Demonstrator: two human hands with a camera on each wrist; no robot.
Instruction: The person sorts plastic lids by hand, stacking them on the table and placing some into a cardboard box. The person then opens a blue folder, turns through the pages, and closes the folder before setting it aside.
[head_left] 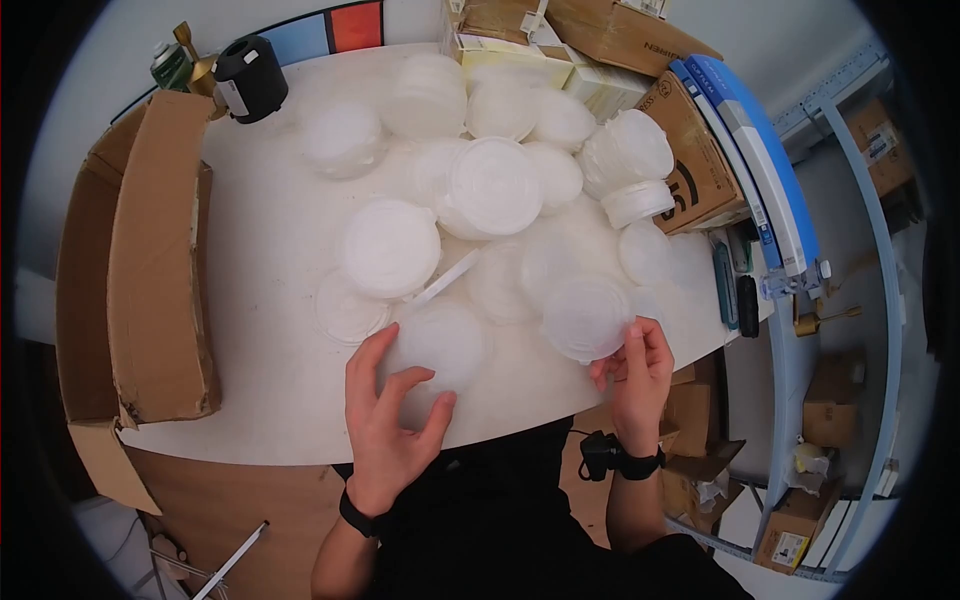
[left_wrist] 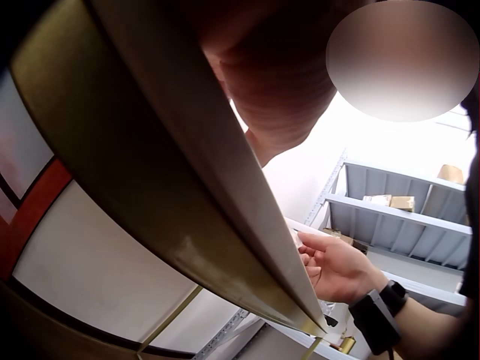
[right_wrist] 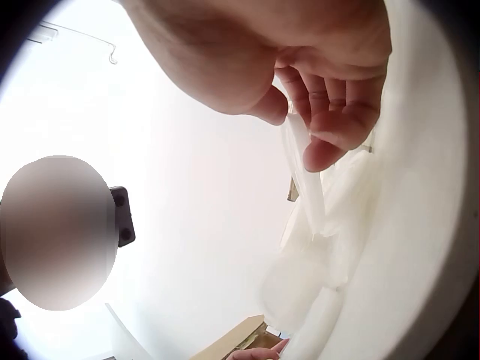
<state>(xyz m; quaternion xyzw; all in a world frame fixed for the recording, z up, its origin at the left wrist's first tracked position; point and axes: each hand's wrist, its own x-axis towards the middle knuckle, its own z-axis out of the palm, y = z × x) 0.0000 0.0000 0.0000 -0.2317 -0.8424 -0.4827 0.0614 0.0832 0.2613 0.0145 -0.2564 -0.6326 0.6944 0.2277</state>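
In the head view the right hand (head_left: pixel 642 385) pinches the rim of a translucent round lid (head_left: pixel 587 318) between thumb and fingers, above the table. The right wrist view shows this lid (right_wrist: pixel 304 169) nearly edge-on below the right hand (right_wrist: pixel 322 67). The left hand (head_left: pixel 395 425) has its fingers spread and bent at the near side of a frosted round piece (head_left: pixel 440 345); whether they touch it is unclear. Part of the left hand (left_wrist: pixel 274 90) shows above the table edge in the left wrist view, its fingers hidden.
Several white round containers and lids, some stacked, such as one at the centre (head_left: pixel 495 185), cover the table's middle and back. A long open cardboard box (head_left: pixel 160 260) stands at left, a black roll (head_left: pixel 250 80) behind it. Boxes and blue binders (head_left: pixel 750 150) line the back right.
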